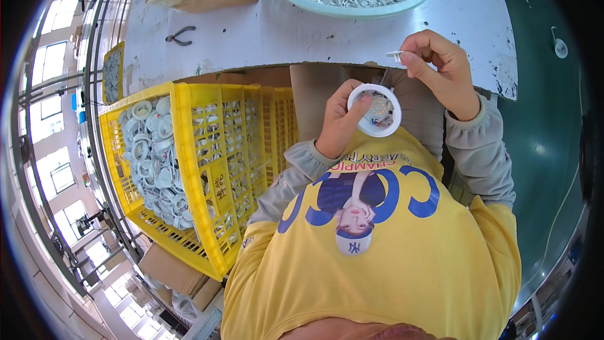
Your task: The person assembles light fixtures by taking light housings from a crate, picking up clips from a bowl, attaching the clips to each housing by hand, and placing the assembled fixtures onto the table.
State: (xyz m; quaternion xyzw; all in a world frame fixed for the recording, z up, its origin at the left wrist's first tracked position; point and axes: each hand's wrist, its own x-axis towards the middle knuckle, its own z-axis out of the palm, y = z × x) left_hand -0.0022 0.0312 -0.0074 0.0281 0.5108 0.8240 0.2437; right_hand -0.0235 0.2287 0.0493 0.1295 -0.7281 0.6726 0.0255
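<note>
Housing [380,130], round and white, is in the left hand [338,115], in front of the yellow shirt [428,264] and just below the edge of the table [270,38]. The left fingers hold its outer side, and the thumb reaches over the rim to the inside; whether it presses on the board [379,107] there, I cannot tell. The right hand [441,68] is higher, apart from the housing, and pinches a small white piece [394,55] by one end, between thumb and index finger.

In my judgement, good work here asks for three things. The left grip should bear on the rim and wall, so that small parts inside are not pushed. The housing should be steady, its open side well visible. The right pinch should be light but sure, leaving the piece's short legs free, because such a thin part may bend easily.
</note>
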